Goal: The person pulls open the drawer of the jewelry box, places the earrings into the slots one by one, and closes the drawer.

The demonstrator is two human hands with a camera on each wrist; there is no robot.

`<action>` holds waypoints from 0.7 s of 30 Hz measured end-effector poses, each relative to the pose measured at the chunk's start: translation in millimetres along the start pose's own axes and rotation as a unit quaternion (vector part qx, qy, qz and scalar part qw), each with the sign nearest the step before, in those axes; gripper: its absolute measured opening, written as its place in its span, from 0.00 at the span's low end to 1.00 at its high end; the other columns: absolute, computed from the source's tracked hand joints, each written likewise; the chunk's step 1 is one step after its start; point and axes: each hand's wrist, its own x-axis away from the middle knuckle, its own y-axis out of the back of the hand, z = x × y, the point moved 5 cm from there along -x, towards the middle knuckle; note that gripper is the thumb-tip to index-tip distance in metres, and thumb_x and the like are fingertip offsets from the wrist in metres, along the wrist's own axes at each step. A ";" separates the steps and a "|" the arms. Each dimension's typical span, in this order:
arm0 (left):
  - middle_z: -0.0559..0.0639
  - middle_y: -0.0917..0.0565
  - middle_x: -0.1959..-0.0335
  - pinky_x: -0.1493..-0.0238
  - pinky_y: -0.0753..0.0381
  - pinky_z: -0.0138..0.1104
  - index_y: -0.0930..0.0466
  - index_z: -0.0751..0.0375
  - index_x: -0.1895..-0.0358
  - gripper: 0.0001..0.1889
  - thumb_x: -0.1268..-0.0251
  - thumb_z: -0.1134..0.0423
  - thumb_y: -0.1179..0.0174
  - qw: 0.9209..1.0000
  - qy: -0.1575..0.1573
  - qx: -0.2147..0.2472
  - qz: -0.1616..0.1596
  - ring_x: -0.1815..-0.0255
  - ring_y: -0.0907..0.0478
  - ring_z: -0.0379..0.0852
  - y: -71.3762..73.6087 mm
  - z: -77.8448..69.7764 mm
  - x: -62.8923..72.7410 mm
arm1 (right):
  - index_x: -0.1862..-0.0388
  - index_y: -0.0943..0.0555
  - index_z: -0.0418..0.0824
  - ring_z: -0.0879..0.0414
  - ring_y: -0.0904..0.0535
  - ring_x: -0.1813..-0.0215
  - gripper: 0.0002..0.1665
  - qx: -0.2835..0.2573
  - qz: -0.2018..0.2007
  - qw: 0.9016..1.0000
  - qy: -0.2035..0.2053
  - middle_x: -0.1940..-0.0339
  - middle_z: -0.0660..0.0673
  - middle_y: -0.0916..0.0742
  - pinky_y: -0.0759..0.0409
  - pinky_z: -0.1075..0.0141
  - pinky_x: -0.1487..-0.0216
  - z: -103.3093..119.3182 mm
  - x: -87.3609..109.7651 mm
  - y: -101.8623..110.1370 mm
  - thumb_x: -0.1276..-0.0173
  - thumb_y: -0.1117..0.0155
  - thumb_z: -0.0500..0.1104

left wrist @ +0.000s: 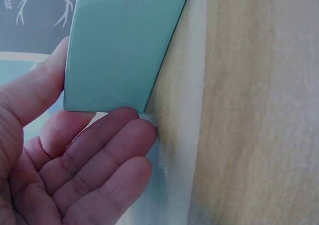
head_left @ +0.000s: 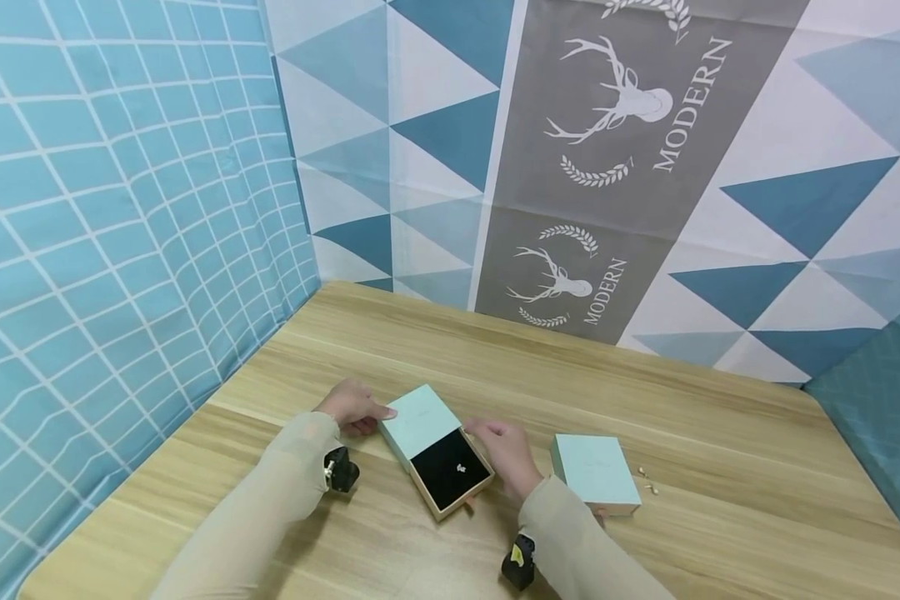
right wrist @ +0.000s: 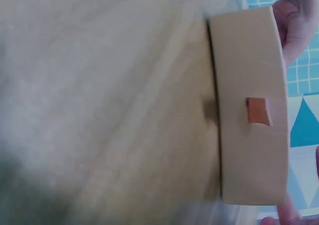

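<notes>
A mint-green jewelry box [head_left: 422, 423] lies angled on the table, its tan drawer [head_left: 440, 510] pulled partly out toward the near side. Black padding lines the drawer, and a small silvery piece of jewelry [head_left: 461, 468] sits on it. My left hand [head_left: 352, 406] grips the sleeve's left corner, thumb on the top edge and fingertips at the end face in the left wrist view. At the right side of the box, my right hand [head_left: 508, 454] holds it near where sleeve and drawer meet. An orange-brown pull tab [right wrist: 257, 110] shows on the drawer front in the right wrist view.
A second mint-green box [head_left: 596, 468] stands to the right of my right hand. Beside it lie several small pieces of jewelry [head_left: 651, 488]. Patterned cloth [head_left: 435, 167] hangs behind the wooden table [head_left: 727, 433], and a blue checked cloth [head_left: 120, 208] hangs along its left side.
</notes>
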 end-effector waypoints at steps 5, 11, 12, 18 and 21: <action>0.53 0.20 0.77 0.72 0.20 0.34 0.33 0.58 0.82 0.19 0.44 0.60 0.30 1.000 0.000 0.003 -0.001 0.76 0.22 0.45 0.4 0.0 -0.4 | 0.61 0.15 0.33 0.37 0.31 0.36 0.16 0.034 0.006 0.999 -0.023 0.42 0.35 0.20 0.37 0.44 0.36 -4.4 0.3 -4.1 0.34 0.39 0.46; 0.53 0.20 0.78 0.73 0.20 0.34 0.34 0.58 0.82 0.20 0.44 0.61 0.30 1.000 -0.004 0.002 -0.003 0.76 0.22 0.45 0.5 0.2 -1.0 | 0.62 0.15 0.32 0.32 0.37 0.33 0.17 0.084 0.036 0.996 -0.023 0.35 0.30 0.28 0.39 0.42 0.35 -4.6 -2.9 -9.2 0.35 0.37 0.47; 0.53 0.20 0.78 0.73 0.20 0.34 0.34 0.58 0.83 0.20 0.44 0.61 0.30 1.000 -0.004 0.001 -0.003 0.76 0.22 0.45 0.5 0.4 -1.1 | 0.63 0.15 0.31 0.32 0.37 0.33 0.17 0.094 0.044 0.994 -0.018 0.34 0.30 0.29 0.39 0.41 0.35 -4.3 -3.3 -10.2 0.35 0.37 0.46; 0.54 0.19 0.77 0.72 0.19 0.35 0.30 0.60 0.80 0.17 0.45 0.61 0.30 1.000 -0.006 0.000 0.000 0.75 0.21 0.45 -0.2 1.4 -1.0 | 0.76 0.18 0.32 0.28 0.41 0.32 0.17 0.161 0.085 0.983 0.031 0.32 0.26 0.32 0.40 0.41 0.34 -1.9 -4.0 -14.6 0.37 0.36 0.45; 0.54 0.20 0.77 0.72 0.20 0.34 0.30 0.60 0.80 0.17 0.45 0.61 0.30 1.000 -0.004 0.005 -0.001 0.76 0.22 0.45 0.1 1.4 -1.4 | 0.77 0.17 0.33 0.28 0.39 0.32 0.17 0.176 0.088 0.979 0.050 0.33 0.26 0.32 0.39 0.41 0.35 0.9 -5.2 -14.8 0.37 0.37 0.46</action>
